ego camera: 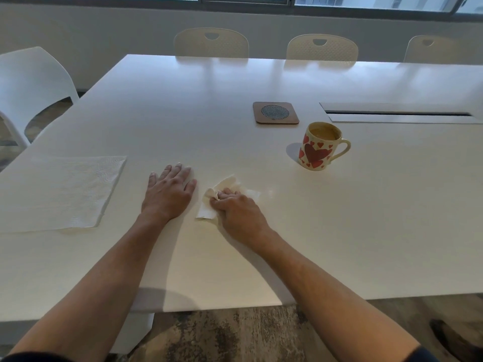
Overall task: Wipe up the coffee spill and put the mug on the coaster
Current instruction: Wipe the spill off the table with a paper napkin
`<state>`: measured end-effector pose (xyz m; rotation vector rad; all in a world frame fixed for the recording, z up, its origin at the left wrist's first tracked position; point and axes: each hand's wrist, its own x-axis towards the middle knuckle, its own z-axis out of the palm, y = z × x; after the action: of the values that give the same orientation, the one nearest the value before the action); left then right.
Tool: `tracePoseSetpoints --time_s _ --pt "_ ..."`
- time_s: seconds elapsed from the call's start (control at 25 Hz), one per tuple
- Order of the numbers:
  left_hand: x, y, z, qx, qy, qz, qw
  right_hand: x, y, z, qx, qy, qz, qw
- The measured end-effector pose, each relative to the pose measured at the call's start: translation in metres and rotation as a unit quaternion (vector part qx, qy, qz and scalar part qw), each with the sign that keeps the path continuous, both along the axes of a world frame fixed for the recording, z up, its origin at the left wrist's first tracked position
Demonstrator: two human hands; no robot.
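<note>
My right hand (239, 211) presses a crumpled white paper towel (226, 185) onto the white table (339, 231), fingers closed on it. Just left of it, my left hand (168, 190) lies flat on the table with fingers spread, holding nothing. A cream mug with red hearts (320, 147), coffee inside, stands upright to the right and farther back, handle pointing right. Behind the mug lies a square brown coaster with a grey round centre (275, 112), nothing on it. No coffee stain shows around the towel.
A flat unfolded paper towel (65, 192) lies at the table's left edge. A cable slot (397, 113) runs along the right back. White chairs (211, 43) stand along the far side and at the left (31, 82).
</note>
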<state>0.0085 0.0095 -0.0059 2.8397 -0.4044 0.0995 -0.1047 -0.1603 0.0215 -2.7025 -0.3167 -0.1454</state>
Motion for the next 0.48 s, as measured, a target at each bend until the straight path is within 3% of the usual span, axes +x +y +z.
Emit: tracePoseSetpoints --time_s 0.12,0.24,0.36,0.48 --pt "0.003 0.001 0.002 -0.003 0.005 -0.004 1.000 -0.003 -0.020 0.013 0.187 0.039 -0.053 0.980" --pt "0.006 0.000 0.004 -0.024 0.002 0.000 1.000 0.001 -0.047 0.025 0.271 0.041 -0.123 0.954" --pt "0.012 -0.003 0.007 -0.033 -0.004 0.005 0.999 0.012 -0.079 0.035 0.265 -0.055 -0.193 0.943" --pt "0.015 -0.002 0.005 -0.019 0.012 -0.008 1.000 0.024 -0.100 0.037 0.160 -0.185 -0.254 0.936"
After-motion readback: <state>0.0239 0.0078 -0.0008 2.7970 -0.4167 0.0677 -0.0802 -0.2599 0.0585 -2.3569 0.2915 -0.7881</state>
